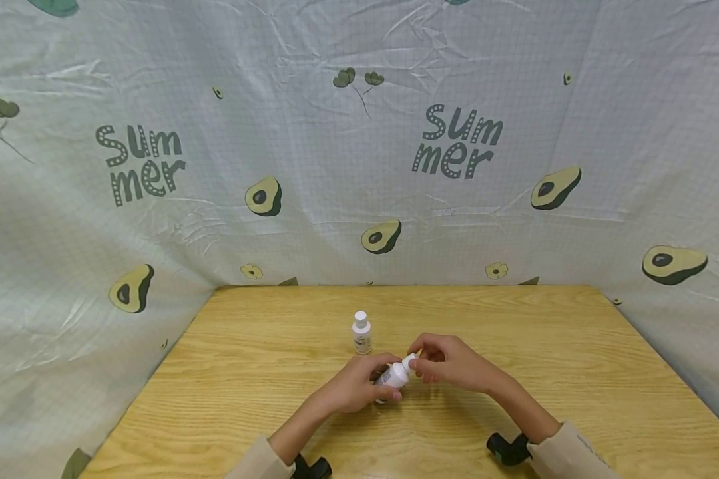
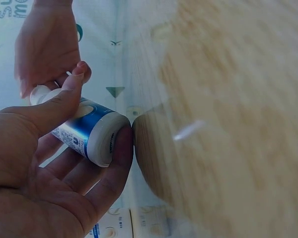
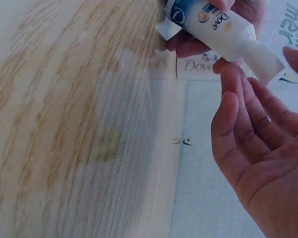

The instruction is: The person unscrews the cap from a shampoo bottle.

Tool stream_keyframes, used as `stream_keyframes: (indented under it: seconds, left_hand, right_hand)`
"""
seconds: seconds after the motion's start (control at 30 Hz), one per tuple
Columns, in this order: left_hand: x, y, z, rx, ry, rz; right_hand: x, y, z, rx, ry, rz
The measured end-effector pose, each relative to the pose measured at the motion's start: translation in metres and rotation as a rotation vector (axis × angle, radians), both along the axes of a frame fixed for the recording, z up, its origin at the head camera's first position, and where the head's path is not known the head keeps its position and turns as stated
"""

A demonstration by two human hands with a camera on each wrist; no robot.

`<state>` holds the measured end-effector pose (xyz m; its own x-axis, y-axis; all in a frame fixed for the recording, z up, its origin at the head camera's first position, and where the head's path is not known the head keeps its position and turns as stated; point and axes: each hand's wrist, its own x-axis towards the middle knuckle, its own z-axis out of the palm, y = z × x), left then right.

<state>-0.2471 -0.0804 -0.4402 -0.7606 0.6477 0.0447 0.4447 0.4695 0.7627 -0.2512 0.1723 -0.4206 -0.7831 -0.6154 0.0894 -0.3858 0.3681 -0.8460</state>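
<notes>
Beige sleeves (image 1: 262,462) angle inward, left hand (image 1: 357,386) gripping a tilted bottle (image 1: 397,375).

2 bottles (image 1: 362,339) (image 1: 399,374), 2 hands (image 1: 356,386) (image 1: 455,362), 2 sleeves (image 1: 263,462) (image 1: 569,456), 1 table (image 1: 515,319). Backdrop cloth (image 1: 311,40): 2 "summer" prints (image 1: 153,142) (image 1: 457,160), 5 big avocado prints (image 1: 130,288) (image 1: 263,196) (image 1: 381,236) (image 1: 555,188) (image 1: 674,265), 2 yellow flower prints (image 1: 251,271) (image 1: 496,271). Black wrist devices (image 1: 317,469) (image 1: 508,450): looks like 2, partly hidden.

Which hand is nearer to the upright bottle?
Left. The left hand, gripping a tilted bottle, is just in front of the upright bottle; the right hand, by the tilted bottle's cap, is farther right.
</notes>
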Motion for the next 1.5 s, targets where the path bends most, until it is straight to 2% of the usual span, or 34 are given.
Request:
stream_keyframes:
  seconds: [0.13, 0.43, 0.67, 0.97, 1.23, 1.5]
  left_hand:
    - [-0.0007, -0.0001, 0.0005, 0.002, -0.004, -0.002]
    - [-0.0021, -0.0005, 0.001, 0.004, -0.018, -0.001]
    - [-0.0019, -0.0006, -0.0006, 0.002, 0.001, -0.004]
    - [-0.0014, -0.0005, 0.0, 0.009, -0.001, -0.004]
    - [-0.001, -0.0001, 0.0016, 0.003, 0.006, -0.005]
    - [-0.0012, -0.0001, -0.0008, -0.001, 0.005, 0.0]
  right_hand:
    - [0.0007, -0.0005, 0.002, 0.014, -0.011, -0.016]
    - [-0.0026, 0.0009, -0.0005, -0.003, 0.007, 0.031]
    - [-0.0028, -0.0003, -0.0035, 0.037, 0.0, 0.0]
    - [-0.0028, 0.0004, -0.0042, -0.02, -0.001, 0.055]
    - [-0.0022, -0.0009, -0.0016, 0.03, -0.005, -0.009]
    - [-0.0015, -0.001, -0.0034, -0.023, 0.006, 0.04]
